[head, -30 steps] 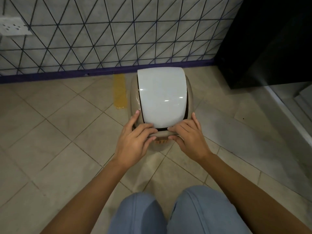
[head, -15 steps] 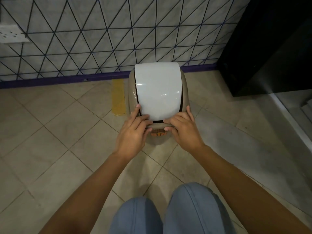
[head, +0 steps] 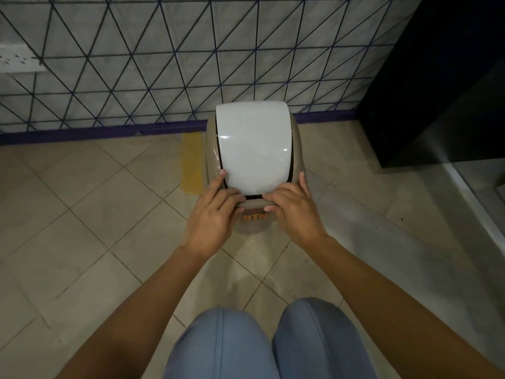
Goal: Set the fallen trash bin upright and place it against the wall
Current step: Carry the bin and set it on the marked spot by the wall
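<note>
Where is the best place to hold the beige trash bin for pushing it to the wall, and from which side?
Hold the trash bin by its beige front rim, coming from the near side, as the left hand and right hand do now. The white swing lid looks hinged and would likely tip under pressure; the rim is fixed.

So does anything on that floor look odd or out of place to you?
One thing: a yellowish strip lies flat on the floor tiles just left of the trash bin, running out from the purple skirting. It could be tape or a stain; I cannot tell which. The bin itself stands upright, both hands on its near rim.
</note>
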The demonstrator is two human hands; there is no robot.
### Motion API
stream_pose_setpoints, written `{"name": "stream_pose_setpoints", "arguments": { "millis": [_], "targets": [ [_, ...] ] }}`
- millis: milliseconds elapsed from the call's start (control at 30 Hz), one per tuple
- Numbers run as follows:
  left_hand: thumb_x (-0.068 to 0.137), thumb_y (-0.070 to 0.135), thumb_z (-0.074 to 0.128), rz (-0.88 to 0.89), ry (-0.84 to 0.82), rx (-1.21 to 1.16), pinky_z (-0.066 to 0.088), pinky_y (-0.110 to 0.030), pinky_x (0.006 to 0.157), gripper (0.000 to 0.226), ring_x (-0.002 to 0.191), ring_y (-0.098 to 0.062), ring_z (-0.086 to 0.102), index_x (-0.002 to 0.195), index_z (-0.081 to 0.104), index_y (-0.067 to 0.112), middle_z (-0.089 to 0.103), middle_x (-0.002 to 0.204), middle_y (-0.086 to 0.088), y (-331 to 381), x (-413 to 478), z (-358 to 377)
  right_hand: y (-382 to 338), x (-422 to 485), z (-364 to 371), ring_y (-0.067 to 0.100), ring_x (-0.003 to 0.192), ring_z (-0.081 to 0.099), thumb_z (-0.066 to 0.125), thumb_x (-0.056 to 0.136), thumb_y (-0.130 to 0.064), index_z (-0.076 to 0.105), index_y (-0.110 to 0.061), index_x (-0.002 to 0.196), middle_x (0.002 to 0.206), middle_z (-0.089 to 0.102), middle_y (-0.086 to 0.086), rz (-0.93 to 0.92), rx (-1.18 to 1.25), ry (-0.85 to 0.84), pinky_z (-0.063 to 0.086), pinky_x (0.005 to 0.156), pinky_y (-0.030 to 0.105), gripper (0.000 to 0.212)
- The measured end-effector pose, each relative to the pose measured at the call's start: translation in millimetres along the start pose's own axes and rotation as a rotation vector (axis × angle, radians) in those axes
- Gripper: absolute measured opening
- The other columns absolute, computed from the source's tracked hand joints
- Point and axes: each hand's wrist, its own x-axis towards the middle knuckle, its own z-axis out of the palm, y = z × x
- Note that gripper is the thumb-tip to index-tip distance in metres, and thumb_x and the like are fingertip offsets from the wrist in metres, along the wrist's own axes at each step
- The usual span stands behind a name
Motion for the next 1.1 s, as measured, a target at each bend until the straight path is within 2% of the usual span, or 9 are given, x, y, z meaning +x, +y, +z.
{"name": "stream_pose_setpoints", "arguments": {
  "millis": [133, 267, 333, 433, 567, 633, 733, 900, 1100],
  "targets": [
    [0.085, 0.017, 0.064, -0.023, 0.025, -0.052, 0.04, -0.048, 0.105, 0.022, 0.132, -0.037, 0.038, 0.099, 0.07, 0.001, 0.064, 0.117, -0.02, -3.3, -2.5, 4.1, 3.7, 0.9, 0.6, 0.032, 0.092, 0.067, 0.072, 0.075, -0.008, 0.074, 0.003, 0.092, 0.085, 0.073, 0.015, -0.046, 0.047, 0.016, 0.018, 0.108, 0.058, 0.02],
    [0.086, 0.023, 0.063, -0.114, 0.012, -0.126, 0.023, -0.036, 0.115, 0.042, 0.138, -0.031, 0.027, 0.121, 0.059, 0.0, 0.049, 0.136, -0.022, -5.4, -6.1, 3.8, 9.7, -4.1, 1.9, 0.035, 0.117, 0.052, 0.076, 0.075, -0.02, 0.066, -0.001, 0.109, 0.12, 0.059, 0.021, 0.005, 0.069, 0.07, 0.029, 0.108, 0.057, 0.04],
    [0.086, 0.025, 0.063, -0.152, 0.031, -0.164, 0.016, -0.029, 0.117, 0.053, 0.139, -0.029, 0.025, 0.129, 0.05, -0.002, 0.043, 0.141, -0.02, -5.5, -5.6, 2.4, 10.3, -5.9, 0.8, 0.027, 0.129, 0.035, 0.077, 0.075, -0.027, 0.051, -0.006, 0.126, 0.14, 0.037, 0.018, 0.105, 0.144, 0.138, 0.032, 0.108, 0.039, 0.061],
    [0.084, 0.029, 0.067, -0.242, 0.049, -0.232, 0.022, -0.031, 0.116, 0.068, 0.139, -0.021, 0.024, 0.138, 0.038, 0.001, 0.035, 0.145, -0.017, -7.3, -6.4, 2.5, 10.6, -6.0, 1.0, 0.02, 0.138, 0.017, 0.079, 0.072, -0.034, 0.026, -0.014, 0.144, 0.152, 0.015, 0.011, 0.283, 0.275, 0.163, 0.014, 0.109, 0.011, 0.092],
    [0.078, 0.029, 0.075, -0.511, 0.037, -0.527, 0.026, -0.023, 0.113, 0.094, 0.139, -0.005, 0.024, 0.148, 0.015, 0.011, 0.024, 0.147, 0.005, -8.2, -7.6, 4.8, 15.2, 1.8, 3.2, 0.017, 0.144, 0.013, 0.083, 0.065, -0.035, 0.002, -0.017, 0.15, 0.156, 0.01, 0.006, 0.616, 0.597, 0.008, 0.018, 0.11, 0.022, 0.119],
    [0.078, 0.025, 0.075, -0.744, 0.033, -0.821, 0.031, -0.023, 0.111, 0.097, 0.135, 0.004, 0.03, 0.148, 0.008, 0.021, 0.026, 0.148, 0.013, -4.7, -5.2, 6.3, 17.2, 7.2, 5.8, 0.016, 0.142, 0.023, 0.085, 0.063, -0.032, 0.004, -0.022, 0.148, 0.152, 0.023, 0.0, 0.699, 0.744, -0.057, 0.027, 0.107, 0.02, 0.118],
    [0.08, 0.016, 0.073, -0.953, 0.043, -1.095, 0.041, -0.03, 0.106, 0.08, 0.123, 0.0, 0.05, 0.145, 0.028, 0.018, 0.049, 0.14, 0.006, -5.6, -1.7, 9.8, 20.1, 14.3, 9.9, 0.015, 0.136, 0.034, 0.087, 0.063, -0.022, 0.004, -0.012, 0.149, 0.152, 0.031, 0.002, 0.787, 0.828, -0.101, 0.036, 0.104, 0.025, 0.119],
    [0.075, 0.006, 0.075, -0.958, 0.023, -1.195, 0.051, -0.018, 0.083, 0.078, 0.112, -0.002, 0.058, 0.141, 0.034, 0.017, 0.056, 0.129, 0.006, -18.6, 3.9, 8.9, 21.4, 21.0, 11.6, 0.009, 0.124, 0.04, 0.087, 0.063, -0.015, 0.012, -0.01, 0.143, 0.145, 0.034, -0.002, 0.82, 0.902, -0.081, 0.04, 0.094, 0.023, 0.109],
    [0.075, 0.006, 0.075, -0.966, 0.041, -1.199, 0.051, -0.018, 0.083, 0.082, 0.112, 0.001, 0.056, 0.142, 0.03, 0.023, 0.054, 0.13, 0.01, -21.8, 3.1, 11.4, 20.5, 26.0, 15.1, 0.008, 0.122, 0.038, 0.086, 0.064, -0.018, 0.011, -0.012, 0.143, 0.144, 0.034, -0.001, 0.813, 0.89, -0.104, 0.039, 0.094, 0.024, 0.109]
  ]
}}
